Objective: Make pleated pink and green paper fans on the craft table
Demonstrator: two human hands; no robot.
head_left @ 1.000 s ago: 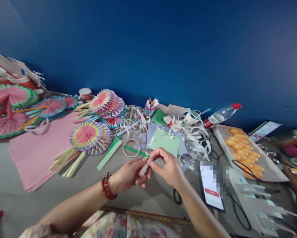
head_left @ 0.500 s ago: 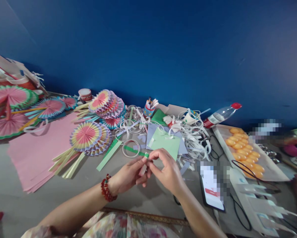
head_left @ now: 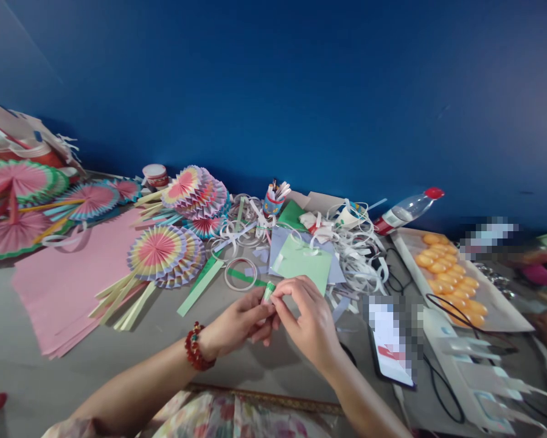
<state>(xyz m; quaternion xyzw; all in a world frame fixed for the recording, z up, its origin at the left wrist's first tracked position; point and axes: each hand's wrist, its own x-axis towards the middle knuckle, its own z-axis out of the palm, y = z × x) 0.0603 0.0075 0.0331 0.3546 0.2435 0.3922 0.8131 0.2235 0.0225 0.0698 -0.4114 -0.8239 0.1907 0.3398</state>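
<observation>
Between my two hands is a small pleated piece of paper (head_left: 269, 291), green at its top and pale below. My left hand (head_left: 239, 322), with a red bead bracelet at the wrist, is closed round its lower part. My right hand (head_left: 306, 316) pinches at its right side with thumb and forefinger. The fingers hide most of the paper. Just beyond lie a roll of clear tape (head_left: 228, 281), a dark green strip (head_left: 241, 277) and a light green strip (head_left: 200, 288). A light green sheet (head_left: 307, 258) lies behind my right hand.
Folded paper fans (head_left: 159, 255) and pink sheets (head_left: 72, 274) spread across the left. White paper strips (head_left: 359, 261) are heaped near a bottle (head_left: 410, 210). On the right are a phone (head_left: 389, 347), a power strip (head_left: 460, 371) with cables and a tray (head_left: 505, 313) of orange pieces.
My fingers have shifted on the pleated paper, and more of its green and white folds show above my left thumb. Both hands stay in nearly the same place.
</observation>
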